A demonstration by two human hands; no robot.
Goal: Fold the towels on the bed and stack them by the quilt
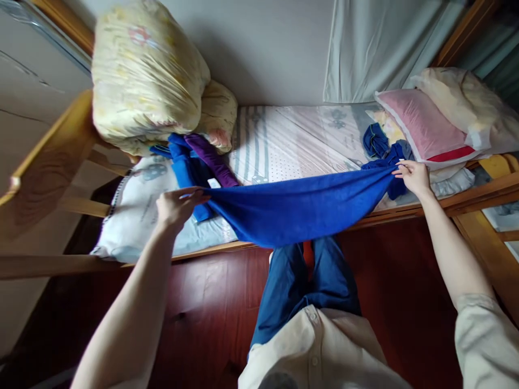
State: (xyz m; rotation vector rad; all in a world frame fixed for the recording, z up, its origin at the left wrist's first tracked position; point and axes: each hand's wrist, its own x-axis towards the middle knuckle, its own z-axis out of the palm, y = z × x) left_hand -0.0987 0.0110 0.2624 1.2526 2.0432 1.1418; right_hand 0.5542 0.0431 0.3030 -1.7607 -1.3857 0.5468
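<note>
A blue cloth (300,208) is stretched sideways in front of me, over the bed's front edge, its lower part sagging. My left hand (176,208) pinches its left corner, and my right hand (411,175) pinches the right corner. Behind my left hand lie folded blue garments (184,162) and a rolled purple one (213,159), with a small white label or tag near them. Crumpled dark blue clothes (377,141) lie on the bed beyond my right hand.
On the bed's left stands a big yellow bundled quilt (148,75). A pink pillow (421,121) and a pale plastic-looking bag (474,102) lie at the right. Wooden rails (482,194) border the bed (284,140). A grey curtain (365,48) hangs behind.
</note>
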